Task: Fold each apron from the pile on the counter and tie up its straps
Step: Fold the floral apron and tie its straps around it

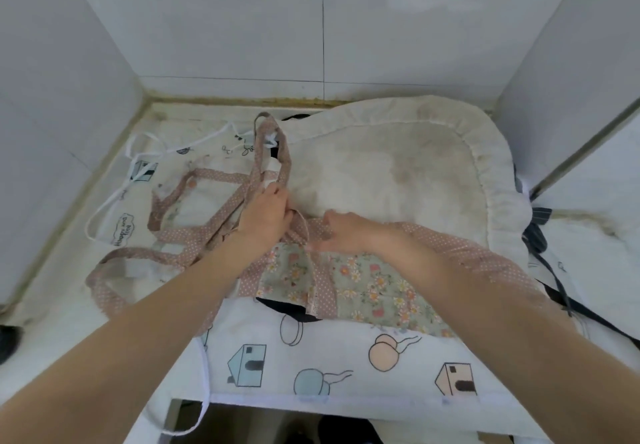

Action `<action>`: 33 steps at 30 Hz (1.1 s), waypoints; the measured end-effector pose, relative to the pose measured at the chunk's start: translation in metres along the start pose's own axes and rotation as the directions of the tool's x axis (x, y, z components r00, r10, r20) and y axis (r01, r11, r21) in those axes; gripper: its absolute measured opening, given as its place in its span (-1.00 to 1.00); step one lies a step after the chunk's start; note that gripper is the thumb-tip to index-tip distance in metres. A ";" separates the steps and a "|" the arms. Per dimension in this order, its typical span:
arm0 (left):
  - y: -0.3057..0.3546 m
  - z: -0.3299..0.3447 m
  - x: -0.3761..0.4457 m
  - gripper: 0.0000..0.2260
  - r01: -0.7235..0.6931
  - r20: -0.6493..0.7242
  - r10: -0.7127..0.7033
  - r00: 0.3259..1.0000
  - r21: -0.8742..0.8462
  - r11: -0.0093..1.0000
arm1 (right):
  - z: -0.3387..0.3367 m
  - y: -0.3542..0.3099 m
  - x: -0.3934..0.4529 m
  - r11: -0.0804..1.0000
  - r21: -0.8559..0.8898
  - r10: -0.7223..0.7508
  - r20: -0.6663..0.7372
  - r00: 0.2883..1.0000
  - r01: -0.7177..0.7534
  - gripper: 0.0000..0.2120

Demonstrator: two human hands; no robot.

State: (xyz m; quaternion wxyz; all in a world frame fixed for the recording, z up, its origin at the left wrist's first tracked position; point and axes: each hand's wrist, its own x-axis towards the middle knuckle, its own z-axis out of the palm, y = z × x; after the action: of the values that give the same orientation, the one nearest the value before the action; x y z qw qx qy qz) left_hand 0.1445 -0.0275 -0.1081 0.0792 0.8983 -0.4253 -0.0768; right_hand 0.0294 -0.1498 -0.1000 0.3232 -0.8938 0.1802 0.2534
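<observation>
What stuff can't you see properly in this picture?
- Head view: the left hand covers where the pink dotted straps cross, so no knot can be made out.
- The right hand hides the floral apron top edge; its grip is unclear.
- The dark cloth is mostly buried under aprons.
- The striped apron is hidden behind the cream apron.
- The house-print apron hangs over the counter edge.

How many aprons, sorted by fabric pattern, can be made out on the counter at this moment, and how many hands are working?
Pink-dotted floral apron: 1
Cream ruffled apron: 1
White cartoon-print aprons: 2, possibly more beneath
Dark striped apron: 1, mostly hidden
Hands, left hand and right hand: 2
Total: 5 aprons, 2 hands
</observation>
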 end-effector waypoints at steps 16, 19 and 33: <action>0.010 0.012 0.023 -0.76 0.177 0.276 -0.119 0.954 -0.195 0.965 | -0.120 0.083 -0.075 0.965 0.123 0.260 -0.366 0.894 -0.230 -0.82; 0.017 0.011 0.027 -0.76 0.089 0.219 -0.066 0.973 -0.099 0.991 | -0.101 0.099 -0.073 0.960 0.040 0.274 -0.365 0.890 -0.279 -0.83; -0.037 -0.002 0.024 -0.85 0.379 0.464 -0.107 0.880 -0.547 0.746 | -0.072 0.132 -0.067 0.654 0.754 0.559 -0.428 0.710 -0.060 -0.74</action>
State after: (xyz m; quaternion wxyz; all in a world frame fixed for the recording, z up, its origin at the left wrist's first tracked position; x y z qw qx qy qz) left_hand 0.1875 -0.0228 -0.1160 0.2711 0.8334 -0.2589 -0.4061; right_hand -0.0643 -0.2835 -0.0785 0.5007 -0.6871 0.5184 -0.0920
